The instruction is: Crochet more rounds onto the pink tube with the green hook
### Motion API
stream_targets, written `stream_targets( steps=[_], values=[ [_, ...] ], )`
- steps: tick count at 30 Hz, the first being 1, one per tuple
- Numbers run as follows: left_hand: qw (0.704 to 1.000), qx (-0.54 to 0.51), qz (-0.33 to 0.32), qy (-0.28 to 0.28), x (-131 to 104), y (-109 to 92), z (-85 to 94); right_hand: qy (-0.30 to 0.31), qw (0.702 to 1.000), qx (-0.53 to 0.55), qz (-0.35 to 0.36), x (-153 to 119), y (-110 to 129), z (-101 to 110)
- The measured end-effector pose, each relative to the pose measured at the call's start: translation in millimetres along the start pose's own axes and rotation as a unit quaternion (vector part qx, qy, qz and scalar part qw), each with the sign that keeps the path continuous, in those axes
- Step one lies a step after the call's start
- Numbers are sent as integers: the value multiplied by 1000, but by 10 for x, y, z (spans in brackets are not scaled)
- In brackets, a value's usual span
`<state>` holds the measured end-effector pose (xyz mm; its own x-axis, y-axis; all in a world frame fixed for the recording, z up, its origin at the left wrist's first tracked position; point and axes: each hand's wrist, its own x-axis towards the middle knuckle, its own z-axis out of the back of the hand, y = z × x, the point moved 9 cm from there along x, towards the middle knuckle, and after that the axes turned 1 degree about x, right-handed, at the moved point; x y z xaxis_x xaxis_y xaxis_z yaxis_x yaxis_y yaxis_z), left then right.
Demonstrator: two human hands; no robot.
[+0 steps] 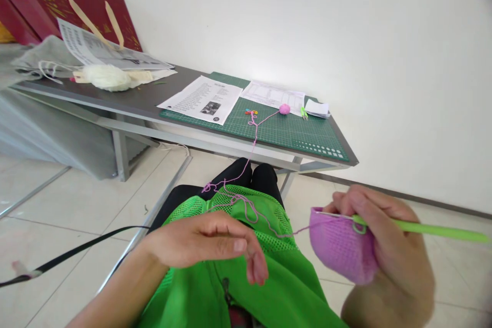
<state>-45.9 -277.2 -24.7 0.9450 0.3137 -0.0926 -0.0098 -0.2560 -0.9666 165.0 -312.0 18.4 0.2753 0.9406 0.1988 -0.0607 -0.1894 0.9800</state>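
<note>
My right hand [388, 230] is closed around a green-handled crochet hook [434, 229] and a pinkish-purple crocheted piece [338, 248]. The hook's thin metal shaft lies along the piece's upper edge. A small green ring [360, 225] sits beside the handle, on the piece. My left hand [215, 246] hovers over my lap, fingers loosely curved and apart, with nothing in them. From the piece, pink yarn [246, 200] trails in loose tangles across the green vest [284, 287] and up to a small pink yarn ball [284, 108] on the table.
On the table's green cutting mat [307, 138] lie printed sheets [203, 98], colourful stitch markers [251, 111], green thread snips [304, 113] and a stack of white paper [317, 108]. White yarn [107, 78] and a dark red paper bag [84, 10] are at the left. A white wall stands behind.
</note>
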Motion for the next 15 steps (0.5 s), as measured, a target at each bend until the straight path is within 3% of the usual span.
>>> stream_targets(
  steps=[2,6,11,15],
  values=[
    [997,-75,-7,2,83,122,-29,45,999,10,-9,-3,-55,-271],
    [959,-244,-70,-126,229,271,155,107,994,13,-23,-19,-125,-701],
    [868,-397,-164,-248,146,96,365,133,990,31,-19,-79,-161,-967],
    [842,-400,-214,-292,-54,-83,484,150,987,53,-9,-122,-175,-1056]
  ],
)
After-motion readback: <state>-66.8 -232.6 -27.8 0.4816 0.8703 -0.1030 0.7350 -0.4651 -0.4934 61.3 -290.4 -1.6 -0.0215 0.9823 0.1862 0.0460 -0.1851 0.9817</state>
